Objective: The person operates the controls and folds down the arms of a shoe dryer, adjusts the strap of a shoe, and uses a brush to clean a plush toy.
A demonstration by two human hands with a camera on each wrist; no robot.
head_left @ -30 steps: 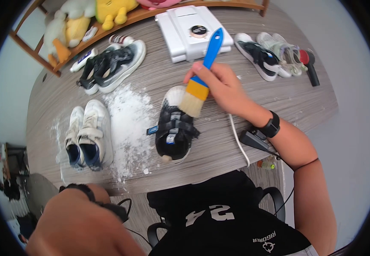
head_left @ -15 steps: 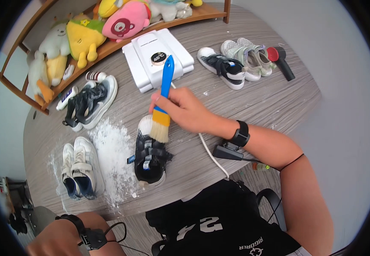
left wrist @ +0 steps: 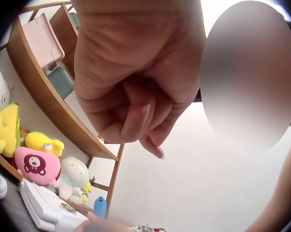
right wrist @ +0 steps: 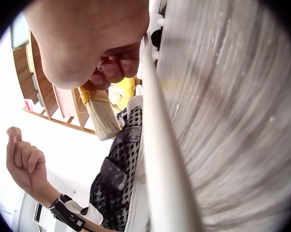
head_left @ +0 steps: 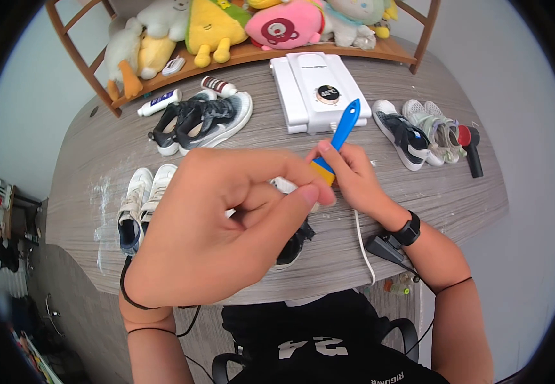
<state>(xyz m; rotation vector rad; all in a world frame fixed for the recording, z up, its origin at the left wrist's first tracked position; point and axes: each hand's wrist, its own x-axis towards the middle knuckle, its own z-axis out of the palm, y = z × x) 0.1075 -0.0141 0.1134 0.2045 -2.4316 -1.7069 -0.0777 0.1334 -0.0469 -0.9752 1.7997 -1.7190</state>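
Note:
My right hand grips a blue-handled paintbrush, its pale bristles angled down. Those bristles are right at the toe end of a black strap sneaker with a mesh side and white sole. My left hand is raised close to the head camera, with its fingers curled and thumb and index tips together. Nothing shows between those fingers in the left wrist view. In the head view this hand hides most of the sneaker, leaving a dark part of its heel end visible.
White sneakers stand at left, partly covered by my left hand. Black-and-grey sneakers and small bottles lie behind. A white machine sits at the back, with more shoes and a black-red device at right. A white cable crosses the table.
My left hand has come up from the lower left to over the table, in front of the head camera. The right hand keeps the paintbrush at the sneaker. The head view has shifted.

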